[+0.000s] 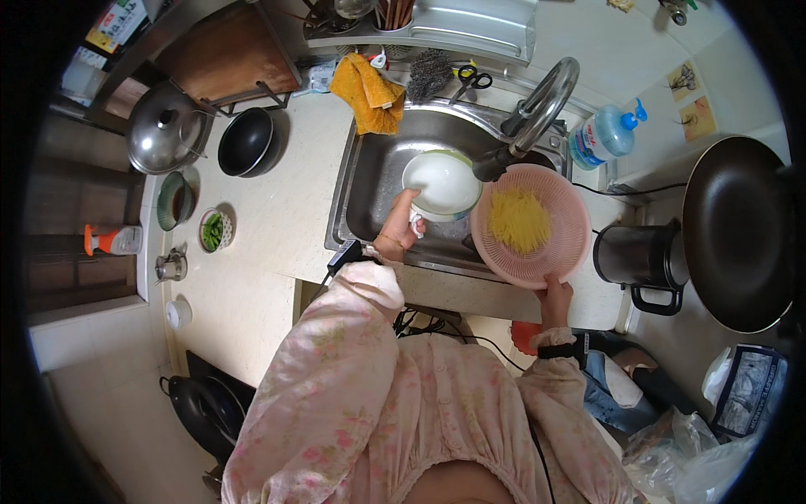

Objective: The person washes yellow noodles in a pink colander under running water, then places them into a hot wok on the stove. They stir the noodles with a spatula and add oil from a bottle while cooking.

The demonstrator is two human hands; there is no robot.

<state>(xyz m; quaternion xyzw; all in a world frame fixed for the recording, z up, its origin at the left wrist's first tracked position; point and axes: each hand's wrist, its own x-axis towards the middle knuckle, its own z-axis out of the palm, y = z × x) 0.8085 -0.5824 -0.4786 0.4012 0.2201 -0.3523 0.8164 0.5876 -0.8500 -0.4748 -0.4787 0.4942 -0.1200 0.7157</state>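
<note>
In my left hand [402, 220] is a white bowl [441, 183] with a green rim, tilted over the stainless-steel sink [371, 183]; my thumb lies on its edge. Something white and crumpled shows under the fingers of that hand. My right hand [554, 299] grips the near rim of a pink plastic colander [576, 233]. Pale yellow shreds [519, 220], perhaps cut potato, lie in the colander, which sits at the right side of the sink. The faucet [541, 107] arches over, its dark spout close to both the bowl and the colander.
An orange cloth [368, 91], a steel scourer [429, 74] and scissors [471, 82] lie behind the sink. Right are a soap bottle [601, 138], a dark jug [636, 255] and a large pan [737, 233]. A black bowl [245, 142] and a cup of green pieces [214, 232] stand left.
</note>
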